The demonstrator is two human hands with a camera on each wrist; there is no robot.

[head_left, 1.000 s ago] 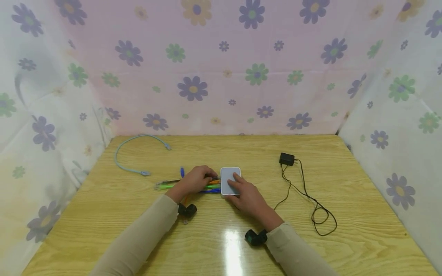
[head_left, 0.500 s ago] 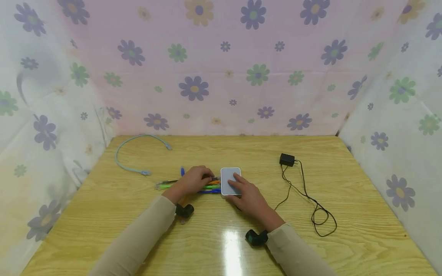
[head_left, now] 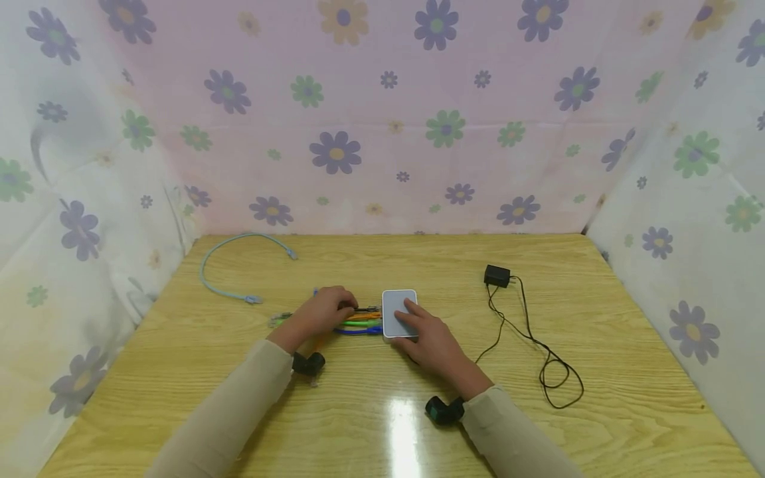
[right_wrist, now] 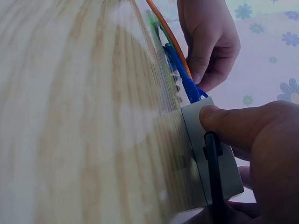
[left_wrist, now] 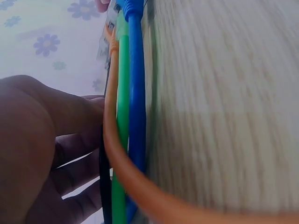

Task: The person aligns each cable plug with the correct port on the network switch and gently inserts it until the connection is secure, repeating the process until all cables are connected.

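Note:
A small white box like a network switch (head_left: 390, 324) lies mid-table, with black, orange, green and blue network cables plugged into its left side. My left hand (head_left: 325, 311) is at the black network cable (left_wrist: 105, 186), thumb and fingers pinching it a little left of the box. Beside it run the orange cable (left_wrist: 110, 102), green cable (left_wrist: 123, 84) and blue cable (left_wrist: 137, 93). My right hand (head_left: 429, 338) holds the box, fingers over its top and thumb on its near side (right_wrist: 224, 172), where a black power lead (right_wrist: 215, 172) plugs in.
A light-blue network cable (head_left: 205, 265) lies curved at the back left. At the right, a black power adapter (head_left: 497, 275) sits with its looped cord (head_left: 540, 345) on the wooden table (head_left: 627, 372). Flowered cloth (head_left: 382, 153) surrounds the back and sides.
My left hand has slid left, away from the box, and more of the cables shows between hand and box. My right hand and the box stay in place.

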